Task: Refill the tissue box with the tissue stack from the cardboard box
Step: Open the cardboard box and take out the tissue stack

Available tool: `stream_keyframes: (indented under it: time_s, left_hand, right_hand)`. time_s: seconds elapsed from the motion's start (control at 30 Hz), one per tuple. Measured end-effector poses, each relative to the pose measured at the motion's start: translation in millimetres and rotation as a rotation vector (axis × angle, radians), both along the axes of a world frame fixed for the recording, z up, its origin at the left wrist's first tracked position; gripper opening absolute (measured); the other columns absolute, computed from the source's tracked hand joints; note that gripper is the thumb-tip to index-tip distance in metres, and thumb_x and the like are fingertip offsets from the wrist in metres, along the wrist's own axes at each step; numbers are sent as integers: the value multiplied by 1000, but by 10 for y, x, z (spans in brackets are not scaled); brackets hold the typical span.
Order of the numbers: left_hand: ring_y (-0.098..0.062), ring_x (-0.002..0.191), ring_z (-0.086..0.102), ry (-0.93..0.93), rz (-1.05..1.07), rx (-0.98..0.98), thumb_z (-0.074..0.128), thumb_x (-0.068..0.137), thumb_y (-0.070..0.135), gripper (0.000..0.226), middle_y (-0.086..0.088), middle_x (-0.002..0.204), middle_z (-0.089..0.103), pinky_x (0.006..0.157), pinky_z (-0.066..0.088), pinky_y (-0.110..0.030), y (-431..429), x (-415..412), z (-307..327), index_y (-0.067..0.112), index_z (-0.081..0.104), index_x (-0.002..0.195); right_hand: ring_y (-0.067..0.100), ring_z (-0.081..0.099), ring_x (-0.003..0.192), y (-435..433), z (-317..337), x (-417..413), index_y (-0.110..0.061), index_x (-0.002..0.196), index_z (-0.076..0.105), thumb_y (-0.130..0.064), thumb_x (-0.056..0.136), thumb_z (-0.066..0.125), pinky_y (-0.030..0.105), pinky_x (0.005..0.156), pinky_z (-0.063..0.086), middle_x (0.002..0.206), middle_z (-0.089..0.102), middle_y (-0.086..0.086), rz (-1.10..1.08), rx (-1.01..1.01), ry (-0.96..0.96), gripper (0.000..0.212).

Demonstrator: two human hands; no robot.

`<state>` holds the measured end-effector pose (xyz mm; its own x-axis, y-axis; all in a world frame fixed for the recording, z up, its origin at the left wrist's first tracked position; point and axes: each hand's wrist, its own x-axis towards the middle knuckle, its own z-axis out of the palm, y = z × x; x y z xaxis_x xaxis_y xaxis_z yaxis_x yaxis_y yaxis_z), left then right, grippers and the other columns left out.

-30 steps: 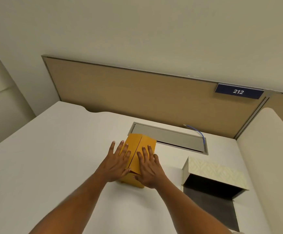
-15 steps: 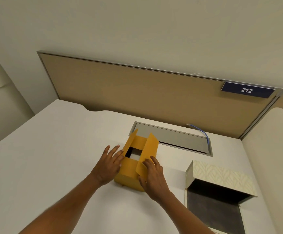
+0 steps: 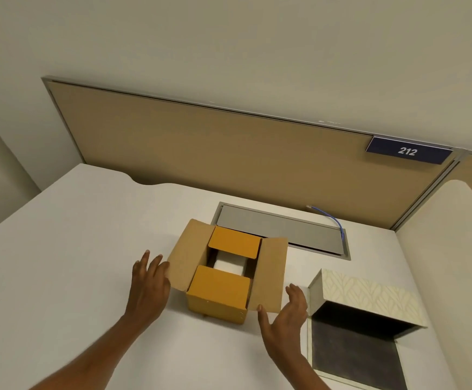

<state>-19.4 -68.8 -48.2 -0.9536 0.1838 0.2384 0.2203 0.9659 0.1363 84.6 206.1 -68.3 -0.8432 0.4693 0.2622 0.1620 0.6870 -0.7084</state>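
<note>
A yellow-brown cardboard box (image 3: 217, 302) stands on the white desk with its two long side flaps folded out. Its two short flaps lie half over the opening. Between them shows the white tissue stack (image 3: 229, 265) inside. My left hand (image 3: 149, 285) is open, fingers spread, against the outer edge of the left flap. My right hand (image 3: 285, 313) is open, palm turned inward, under the near corner of the right flap. The tissue box (image 3: 369, 298), cream with a leaf pattern, lies at the right with its dark inside open towards me.
A grey cable hatch (image 3: 282, 229) is set into the desk (image 3: 60, 263) behind the cardboard box, with a blue cable (image 3: 331, 220) at its right end. A tan partition (image 3: 215, 147) with a "212" sign (image 3: 407, 150) closes the back. Another partition (image 3: 454, 249) stands at the right.
Both hands lay flat on the shut cardboard box. They then spread the two long flaps apart, and these now lie folded fully outward with the tissue stack showing.
</note>
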Motion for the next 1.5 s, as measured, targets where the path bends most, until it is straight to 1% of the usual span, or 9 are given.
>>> stream_keyframes:
  time_s: [0.23, 0.53, 0.77, 0.87, 0.93, 1.07, 1.27, 1.43, 1.5]
  left_hand:
    - [-48, 134, 35, 76, -136, -117, 47, 81, 38, 53, -19, 139, 53, 106, 24, -66, 592, -10, 332, 9, 60, 123]
    - [-38, 147, 3, -170, -243, -302, 31, 88, 59, 61, -11, 157, 29, 115, -14, -49, 956, -136, 221, 15, 65, 111]
    - [-38, 137, 37, -109, -205, -217, 35, 90, 55, 52, -6, 133, 61, 114, 17, -52, 830, 65, 653, 22, 75, 93]
    - [-36, 126, 52, -39, -236, -107, 44, 89, 49, 46, -2, 116, 72, 106, 38, -54, 686, 241, 692, 22, 77, 72]
    - [-35, 122, 55, -7, -267, -52, 55, 86, 46, 39, -1, 111, 74, 105, 40, -53, 594, 346, 639, 21, 74, 62]
    - [-35, 119, 58, -55, -347, -138, 72, 72, 50, 33, 0, 108, 75, 110, 23, -48, 483, 504, 400, 21, 71, 57]
    - [-36, 109, 65, -152, -388, -211, 80, 56, 59, 40, 2, 103, 76, 112, 9, -42, 358, 491, 146, 23, 66, 49]
    - [-32, 107, 66, -197, -378, -142, 76, 65, 55, 32, 1, 98, 77, 97, 48, -51, 540, 395, 403, 24, 72, 59]
    - [-23, 95, 69, -157, -358, -58, 79, 66, 46, 23, 4, 89, 77, 85, 56, -38, 678, 275, 541, 24, 75, 68]
  right_hand:
    - [37, 42, 124, -156, 729, -550, -14, 104, 61, -17, 71, 73, 49, 89, 41, 113, 63, 11, 155, 438, 150, 35]
    - [46, 29, 132, -59, 616, -1606, -1, 138, 32, -18, 79, 66, 52, 103, 31, 136, 45, 25, 340, 851, -598, 71]
    - [30, 51, 92, 175, 750, -1891, -12, 96, 44, -31, 73, 63, 44, 82, 31, 81, 53, 5, 472, 694, -667, 36]
    - [28, 56, 95, 276, 900, -2051, -7, 108, 54, -27, 80, 56, 41, 79, 28, 97, 65, 11, 441, 457, -681, 35]
    - [29, 60, 100, 359, 961, -2160, -1, 107, 63, -24, 82, 56, 40, 81, 34, 106, 68, 17, 414, 314, -668, 34]
    - [30, 55, 78, 461, 965, -2316, -7, 60, 49, -23, 84, 58, 39, 76, 40, 63, 55, 7, 365, 120, -681, 31]
    - [33, 51, 108, 395, 841, -2333, -11, 92, 52, -40, 90, 55, 46, 94, 37, 103, 61, 9, 155, 133, -725, 29]
    - [32, 44, 101, -91, 854, -2098, -6, 109, 50, -9, 77, 55, 40, 82, 37, 110, 55, 15, -58, 441, -272, 32]
    - [27, 46, 92, -351, 824, -1887, -10, 106, 54, -8, 73, 59, 36, 75, 38, 103, 55, 10, 34, 445, -101, 33]
